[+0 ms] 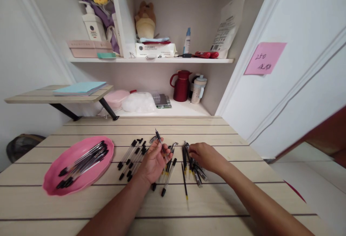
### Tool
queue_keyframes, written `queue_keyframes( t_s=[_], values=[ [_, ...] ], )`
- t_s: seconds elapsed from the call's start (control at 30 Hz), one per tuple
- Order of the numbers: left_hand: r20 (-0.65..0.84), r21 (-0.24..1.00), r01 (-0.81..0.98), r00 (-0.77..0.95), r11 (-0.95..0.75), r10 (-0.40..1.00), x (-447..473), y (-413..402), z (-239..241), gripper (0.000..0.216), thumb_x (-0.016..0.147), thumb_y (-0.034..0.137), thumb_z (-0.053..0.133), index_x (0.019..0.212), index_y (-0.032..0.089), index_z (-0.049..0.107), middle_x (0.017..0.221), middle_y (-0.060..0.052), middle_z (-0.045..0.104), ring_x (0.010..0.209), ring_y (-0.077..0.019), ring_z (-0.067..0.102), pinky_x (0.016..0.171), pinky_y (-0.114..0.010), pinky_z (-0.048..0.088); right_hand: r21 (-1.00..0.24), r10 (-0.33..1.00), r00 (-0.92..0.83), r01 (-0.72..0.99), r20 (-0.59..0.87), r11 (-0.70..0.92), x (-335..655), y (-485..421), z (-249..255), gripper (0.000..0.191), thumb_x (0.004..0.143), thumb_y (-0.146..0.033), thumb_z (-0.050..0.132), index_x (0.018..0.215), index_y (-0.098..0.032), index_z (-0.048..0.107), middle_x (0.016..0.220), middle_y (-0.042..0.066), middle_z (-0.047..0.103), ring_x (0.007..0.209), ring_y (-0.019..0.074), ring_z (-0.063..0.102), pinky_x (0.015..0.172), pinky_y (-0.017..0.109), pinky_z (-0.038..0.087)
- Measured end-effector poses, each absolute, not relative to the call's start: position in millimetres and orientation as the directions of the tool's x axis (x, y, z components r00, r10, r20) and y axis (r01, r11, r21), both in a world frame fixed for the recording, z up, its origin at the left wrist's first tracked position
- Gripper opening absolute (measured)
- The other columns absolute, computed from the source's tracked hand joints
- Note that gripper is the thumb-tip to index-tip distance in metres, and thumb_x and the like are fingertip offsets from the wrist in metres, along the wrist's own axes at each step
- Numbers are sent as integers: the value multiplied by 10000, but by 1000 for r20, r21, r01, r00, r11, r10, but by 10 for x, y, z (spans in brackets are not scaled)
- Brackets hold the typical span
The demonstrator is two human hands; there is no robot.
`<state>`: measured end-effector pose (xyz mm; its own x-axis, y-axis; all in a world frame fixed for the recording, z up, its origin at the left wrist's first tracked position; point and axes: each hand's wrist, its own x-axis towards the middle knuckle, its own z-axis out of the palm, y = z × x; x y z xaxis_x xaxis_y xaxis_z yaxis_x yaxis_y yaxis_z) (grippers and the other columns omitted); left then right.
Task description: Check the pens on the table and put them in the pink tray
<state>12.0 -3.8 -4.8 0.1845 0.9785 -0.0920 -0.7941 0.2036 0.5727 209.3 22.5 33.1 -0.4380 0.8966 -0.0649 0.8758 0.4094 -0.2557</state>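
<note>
My left hand (154,162) is palm up over the wooden desk (173,200), its fingers curled round a black pen (160,141) that points up and away. My right hand (204,156) lies palm down, fingers closed on a small pile of pen parts (192,167) just right of centre. A row of black pens (133,156) lies left of my left hand. Further left, a pink oval tray (62,185) holds several assembled black pens. A loose refill (185,187) lies in front of my right hand.
A raised wooden shelf (32,98) with a light blue folder stands at the back left. Behind the desk an alcove holds a red jug (181,84), a cup, a plastic bag and boxes. A white door with a pink note (265,58) is at the right.
</note>
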Motion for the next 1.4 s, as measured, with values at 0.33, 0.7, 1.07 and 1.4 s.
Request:
queue_keyframes(
  t_s=[0.33, 0.7, 1.07, 1.4],
  values=[
    [-39, 598, -784, 183, 170, 982, 92, -16, -94, 147, 746, 169, 560, 884, 213, 537, 760, 12, 564, 706, -101, 554, 717, -302, 449, -244, 888, -455, 871, -68, 427, 2078, 189, 300, 191, 782, -208, 410, 709, -196, 586, 752, 37, 635, 703, 157, 558, 571, 230, 294],
    [13, 580, -811, 106, 79, 994, -91, 86, -40, 114, 714, 110, 585, 787, 190, 550, 764, 14, 576, 728, -102, 549, 753, -313, 443, -254, 864, -501, 844, -54, 473, 1877, 179, 213, 158, 751, -173, 448, 725, -190, 603, 782, 41, 641, 753, 163, 568, 613, 229, 321],
    [18, 567, -820, 101, 73, 995, -154, 118, -51, 127, 713, 110, 587, 803, 194, 554, 767, 17, 569, 708, -95, 549, 728, -297, 451, -240, 777, -630, 753, 6, 612, 1397, 149, 99, 151, 760, -229, 490, 825, -196, 622, 853, 58, 617, 786, 161, 565, 676, 235, 361],
    [-14, 579, -809, 117, 104, 993, -147, 112, -58, 135, 701, 132, 605, 810, 193, 553, 766, 14, 567, 685, -90, 553, 691, -272, 461, -179, 798, -602, 785, 5, 593, 1320, 104, 70, 146, 778, -202, 440, 811, -165, 578, 872, 81, 594, 762, 167, 566, 651, 247, 374]
  ],
)
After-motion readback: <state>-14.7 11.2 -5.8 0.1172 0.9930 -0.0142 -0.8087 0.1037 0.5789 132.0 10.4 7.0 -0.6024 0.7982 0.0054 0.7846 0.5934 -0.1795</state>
